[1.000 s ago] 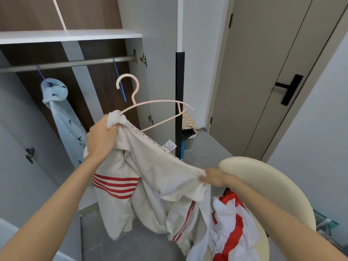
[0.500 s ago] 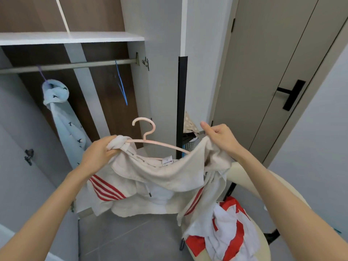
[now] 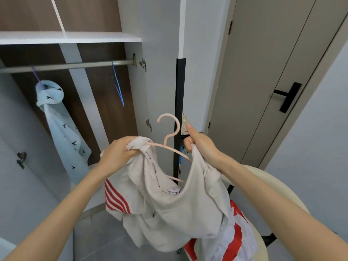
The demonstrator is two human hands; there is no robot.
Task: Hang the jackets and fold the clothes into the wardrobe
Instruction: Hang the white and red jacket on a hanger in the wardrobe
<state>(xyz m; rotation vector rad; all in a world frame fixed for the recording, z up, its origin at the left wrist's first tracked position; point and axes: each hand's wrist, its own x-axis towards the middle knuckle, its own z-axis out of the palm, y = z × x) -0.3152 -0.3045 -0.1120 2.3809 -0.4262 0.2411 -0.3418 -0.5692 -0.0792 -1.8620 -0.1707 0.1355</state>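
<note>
Rail (image 3: 75,65) overhead is our mark: below its right end our left hand (image 3: 118,155) clutches the cream jacket (image 3: 178,210), bunched over one end of the pink hanger (image 3: 165,144). The hanger's bar slants down rightward, hook upright. Further right of the rail our right hand (image 3: 201,146) grips the neckline edge beside the bar's free end, which, we judge, still needs covering.

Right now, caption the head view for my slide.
Left hand and right hand stretch a cream jacket over a pink hanger before the wardrobe.
</note>
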